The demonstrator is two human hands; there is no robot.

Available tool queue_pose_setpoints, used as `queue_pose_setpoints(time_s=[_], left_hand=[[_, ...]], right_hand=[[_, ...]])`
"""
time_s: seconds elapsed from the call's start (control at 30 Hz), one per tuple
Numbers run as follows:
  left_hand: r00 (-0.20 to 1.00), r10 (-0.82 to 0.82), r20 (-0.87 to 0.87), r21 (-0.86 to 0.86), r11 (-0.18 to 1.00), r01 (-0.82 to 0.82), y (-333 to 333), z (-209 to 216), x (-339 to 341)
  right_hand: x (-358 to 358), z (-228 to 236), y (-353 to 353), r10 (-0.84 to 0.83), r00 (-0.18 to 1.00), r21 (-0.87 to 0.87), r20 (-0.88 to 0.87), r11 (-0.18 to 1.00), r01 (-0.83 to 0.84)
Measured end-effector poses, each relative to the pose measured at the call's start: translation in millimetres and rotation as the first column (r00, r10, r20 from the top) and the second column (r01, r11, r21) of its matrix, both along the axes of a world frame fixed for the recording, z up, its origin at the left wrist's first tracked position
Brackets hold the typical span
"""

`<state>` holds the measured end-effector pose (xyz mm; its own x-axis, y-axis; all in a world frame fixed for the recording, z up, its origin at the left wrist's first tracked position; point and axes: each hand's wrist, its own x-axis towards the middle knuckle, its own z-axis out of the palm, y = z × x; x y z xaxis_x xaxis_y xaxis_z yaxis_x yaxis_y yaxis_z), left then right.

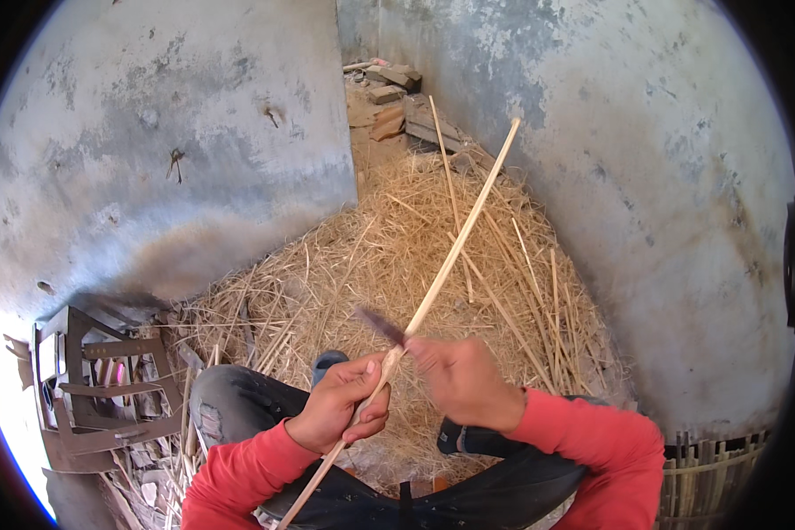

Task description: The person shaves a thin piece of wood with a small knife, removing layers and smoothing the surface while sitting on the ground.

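Observation:
A long, pale bamboo strip (464, 234) runs slantwise from beside my lap up toward the far right. My left hand (349, 402) is closed around its lower part, thumb on top. Just above that grip, my right hand (470, 382) is closed on a knife, and its handle is hidden in my fingers. The dark, slightly blurred knife blade (381, 326) points left and crosses the strip close to my right fingertips. Whether the edge is biting into the strip, I cannot tell.
Curly shavings (397, 212) cover the floor before my legs, with several loose strips (503, 305) on them. A broken wooden frame (119, 389) stands at left. Bricks (389, 84) lie at the back. Walls (662, 194) flank both sides; a slatted basket (707, 477) sits lower right.

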<state>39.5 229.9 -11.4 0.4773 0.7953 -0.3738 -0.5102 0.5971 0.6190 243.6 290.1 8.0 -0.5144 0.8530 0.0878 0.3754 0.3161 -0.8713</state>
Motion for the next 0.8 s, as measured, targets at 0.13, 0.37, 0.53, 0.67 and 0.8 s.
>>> queue_pose_setpoints(time_s=[0.13,0.37,0.53,0.67,0.8], left_hand=[[0.997,-0.056,0.046,0.049,0.997,0.053,2.4,6.1,3.3],[0.992,-0.089,-0.085,0.073,0.993,0.096,-1.8,-4.1,9.1],[0.941,-0.190,-0.279,0.179,0.953,0.245,-9.5,-14.7,8.2],[0.936,-0.112,-0.334,0.292,0.932,0.215,-18.2,-16.5,7.3],[0.916,-0.027,-0.400,0.297,0.942,0.158,-19.1,-14.4,10.9]], right_hand=[[13.9,3.0,25.9,-0.205,0.950,-0.209,-0.234,0.965,0.157],[16.2,14.3,40.3,-0.261,0.947,-0.191,-0.187,0.955,0.226],[54.2,26.9,68.6,-0.496,0.816,-0.209,-0.296,0.868,0.451],[74.5,22.5,75.8,-0.420,0.867,0.051,-0.269,0.893,0.448],[78.9,15.6,69.0,-0.401,0.904,0.139,-0.147,0.897,0.420]])
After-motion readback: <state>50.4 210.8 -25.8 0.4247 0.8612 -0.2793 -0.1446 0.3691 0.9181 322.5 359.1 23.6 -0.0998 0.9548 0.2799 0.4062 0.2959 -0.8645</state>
